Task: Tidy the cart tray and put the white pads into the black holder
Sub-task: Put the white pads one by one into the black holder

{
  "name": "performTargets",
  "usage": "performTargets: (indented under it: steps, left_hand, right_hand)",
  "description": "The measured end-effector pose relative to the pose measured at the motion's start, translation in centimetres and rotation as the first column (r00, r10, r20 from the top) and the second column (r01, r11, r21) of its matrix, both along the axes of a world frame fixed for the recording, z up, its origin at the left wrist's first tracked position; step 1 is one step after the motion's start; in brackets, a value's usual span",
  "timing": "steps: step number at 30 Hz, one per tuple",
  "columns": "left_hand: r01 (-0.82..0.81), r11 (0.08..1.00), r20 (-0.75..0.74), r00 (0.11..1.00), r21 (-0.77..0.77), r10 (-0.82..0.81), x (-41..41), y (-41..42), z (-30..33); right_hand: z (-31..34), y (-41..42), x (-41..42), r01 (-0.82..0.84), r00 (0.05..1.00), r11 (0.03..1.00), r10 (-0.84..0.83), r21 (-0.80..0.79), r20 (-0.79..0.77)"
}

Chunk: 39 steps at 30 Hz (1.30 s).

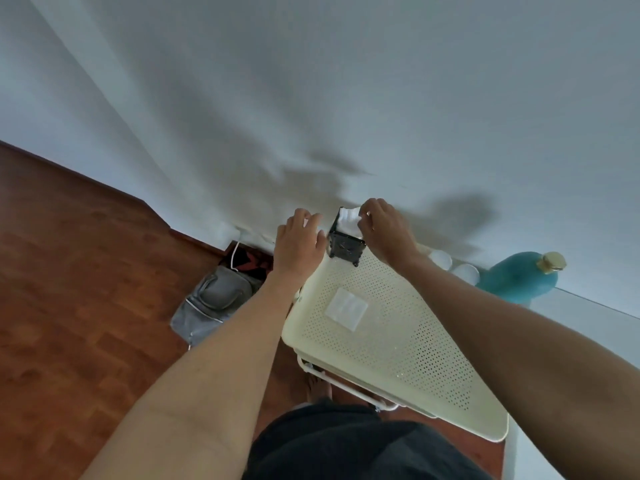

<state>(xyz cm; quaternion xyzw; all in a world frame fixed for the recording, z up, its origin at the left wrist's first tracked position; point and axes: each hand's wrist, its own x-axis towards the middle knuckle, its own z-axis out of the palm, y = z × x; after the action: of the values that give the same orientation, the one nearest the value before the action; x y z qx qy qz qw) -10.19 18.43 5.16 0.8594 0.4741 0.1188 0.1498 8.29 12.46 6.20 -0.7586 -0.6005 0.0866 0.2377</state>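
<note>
Soft, even daylight fills the room, neither bright nor dim. The arms and hands throw blurred grey shadows onto the white wall [311,98] at the far side. The wide lens tilts and bends the edges. The picture is slightly soft throughout, without glare.

Cream perforated cart tray [408,341], rounded raised rim, tilted in the wide-angle view. On it: black holder [346,245] standing upright at the far corner, white pads [349,218] sticking out of its top; one flat white pad [347,308] lying alone mid-tray, well apart from the holder. Rest of the tray surface bare. White tube frame under the tray. Wooden floor [86,289] below, with a grey bag [214,303] lying on it near the wall, beside the cart.
</note>
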Motion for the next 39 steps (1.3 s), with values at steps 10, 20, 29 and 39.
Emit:
performTargets:
  steps: [10, 20, 29, 39]
  left_hand:
    - [0.162, 0.985, -0.261, 0.95, -0.059, -0.172, -1.7, 1.1, -3.3]
    - [0.198, 0.98, -0.188, 0.962, -0.014, -0.197, -2.0, 0.7, -4.1]
    - [0.211, 0.976, -0.188, 0.962, 0.052, -0.198, -2.0, 0.6, -4.5]
    - [0.199, 0.976, -0.167, 0.969, 0.082, -0.184, -2.2, 0.0, -4.4]
  right_hand:
    - [-7.2, -10.8, -5.4, -0.022, 0.995, 0.994, 0.011, -0.105, -0.101]
    - [-11.5, -10.4, -9.0, 0.053, 0.997, 0.886, -0.077, -0.46, -0.033]
    - [-9.0, -9.5, -7.9, 0.316, 0.92, 0.941, -0.335, -0.123, -0.205]
    - [-0.8, -2.7, -2.1, 0.419, 0.894, 0.861, -0.336, 0.287, -0.298]
